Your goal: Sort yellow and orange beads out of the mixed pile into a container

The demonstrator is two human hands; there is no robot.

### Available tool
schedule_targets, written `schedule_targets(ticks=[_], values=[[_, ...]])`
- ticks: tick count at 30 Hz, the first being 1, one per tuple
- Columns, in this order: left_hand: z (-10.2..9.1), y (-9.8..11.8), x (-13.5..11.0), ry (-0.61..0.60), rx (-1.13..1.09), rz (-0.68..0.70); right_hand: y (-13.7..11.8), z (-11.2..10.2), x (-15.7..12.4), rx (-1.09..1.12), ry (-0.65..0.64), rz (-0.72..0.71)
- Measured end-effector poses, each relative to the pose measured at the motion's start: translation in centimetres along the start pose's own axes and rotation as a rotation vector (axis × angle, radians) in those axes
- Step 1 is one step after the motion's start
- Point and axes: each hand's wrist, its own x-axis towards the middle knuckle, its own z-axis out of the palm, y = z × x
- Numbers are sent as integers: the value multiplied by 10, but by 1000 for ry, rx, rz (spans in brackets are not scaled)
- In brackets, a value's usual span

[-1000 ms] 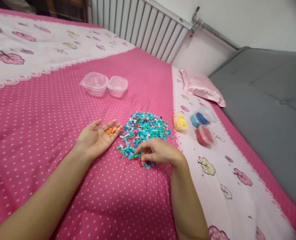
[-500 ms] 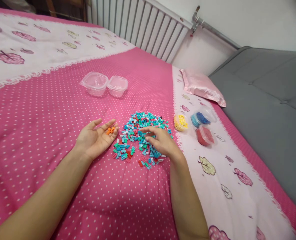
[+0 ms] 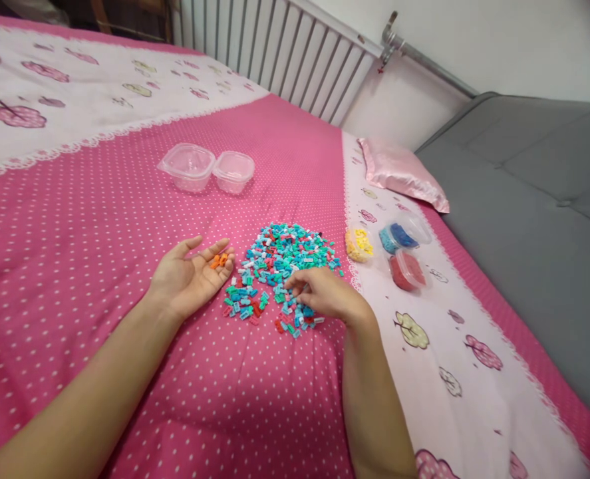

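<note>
My left hand [image 3: 187, 279] lies palm up beside the pile, fingers stretched out. Several small orange plastic pieces [image 3: 219, 260] rest on its fingers. A heap of small plastic pieces [image 3: 295, 246], mostly teal, blue and green with some red, pink and white, is spread on the pink dotted bedspread. Over the near right part of this heap, my right hand [image 3: 322, 291] has its fingers bent and drawn together at the pieces. Whatever may be between its fingertips is hidden.
Two clear plastic tubs [image 3: 189, 166] stand behind the heap. To the right are a tub of yellow pieces [image 3: 359, 243], a tub of blue pieces [image 3: 397, 236] and a tub of red pieces [image 3: 407, 271]. Farther back lie a pink pillow [image 3: 399, 174] and a grey headboard [image 3: 529, 186].
My right hand has moved a little nearer to me and lower over the heap, and its fingers have curled in. My left hand stays put with the orange pieces.
</note>
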Motion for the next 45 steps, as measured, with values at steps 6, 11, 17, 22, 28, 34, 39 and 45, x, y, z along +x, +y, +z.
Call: schedule_targets(ticks=[6,11,17,22,28,34,39,45], values=[[0,0,0,-6,-1,-5,-6,-2,-2,286,-37,-140],[1,1,-1,-5,-10,-10,7,-5,1,209,325,-23],[2,0,-2,15,-18,-11,15,-7,4,-123,345,236],[4,0,-3,38,-25,-19,20,-4,7,-102,221,153],[4,0,-2,21,-14,-16,18,-5,4,79,70,46],[3,1,-1,19,-9,-16,18,-17,-7,133,126,39],[3,0,-1,23,-7,-15,29,-17,0,127,491,109],[4,0,-2,24,-16,-19,18,2,18,42,351,-19]])
